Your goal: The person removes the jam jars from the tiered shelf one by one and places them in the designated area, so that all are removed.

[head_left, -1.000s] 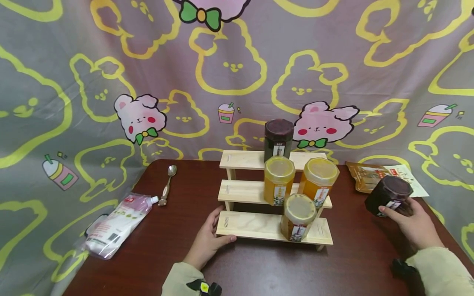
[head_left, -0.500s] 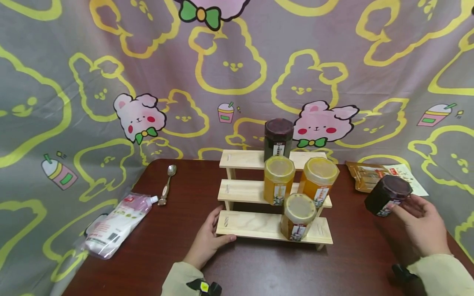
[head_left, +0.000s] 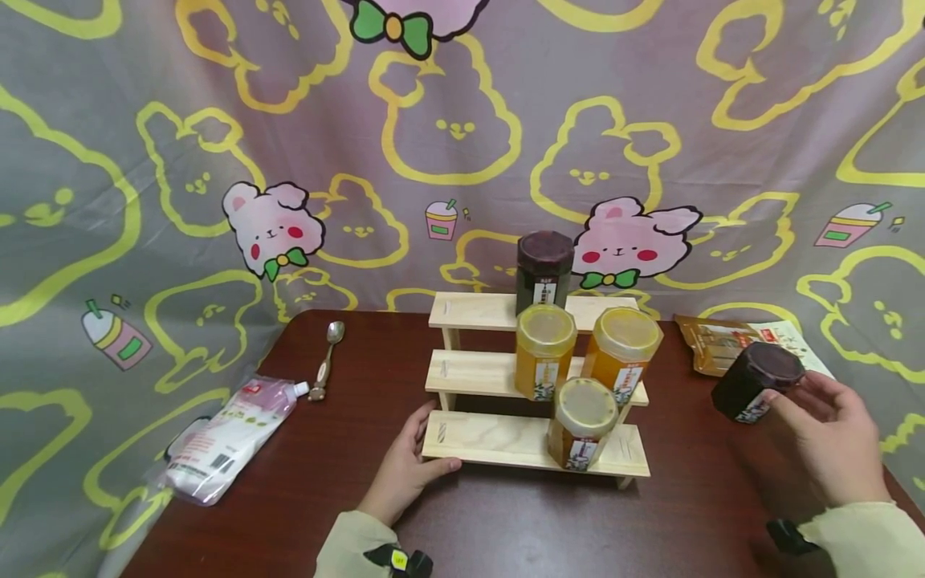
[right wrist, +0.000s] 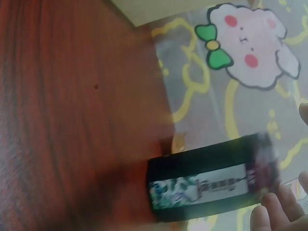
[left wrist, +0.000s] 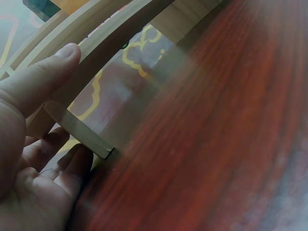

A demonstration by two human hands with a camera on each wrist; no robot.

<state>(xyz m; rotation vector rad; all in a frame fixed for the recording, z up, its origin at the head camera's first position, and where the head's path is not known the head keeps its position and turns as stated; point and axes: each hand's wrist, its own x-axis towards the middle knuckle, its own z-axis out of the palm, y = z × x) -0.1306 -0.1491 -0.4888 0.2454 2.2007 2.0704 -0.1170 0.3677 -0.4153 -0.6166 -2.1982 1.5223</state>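
My left hand [head_left: 410, 466] grips the left end of a three-tier wooden stand [head_left: 477, 437]. In the left wrist view, its thumb [left wrist: 65, 55] lies by a step edge and its fingers curl beside a leg. On the right, my right hand [head_left: 841, 437] is loosely spread beside a dark-lidded jar [head_left: 744, 385] standing on the table. The right wrist view shows fingertips [right wrist: 276, 211] at this jar's lid end, with another fingertip apart from it. The stand carries a dark jar [head_left: 545, 269] on top, two yellow-orange jars [head_left: 545, 353] in the middle and an amber jar [head_left: 584, 425] below.
A brown packet [head_left: 711, 345] lies behind the dark-lidded jar at the back right. A spouted pouch [head_left: 231, 441] and a spoon [head_left: 327, 361] lie on the left of the brown table [head_left: 520, 530]. A patterned curtain [head_left: 462, 144] hangs behind.
My right hand has loosened around the dark-lidded jar and drawn slightly to the right. The jar has turned a little, showing more of its label. My left hand and the stand stay put.
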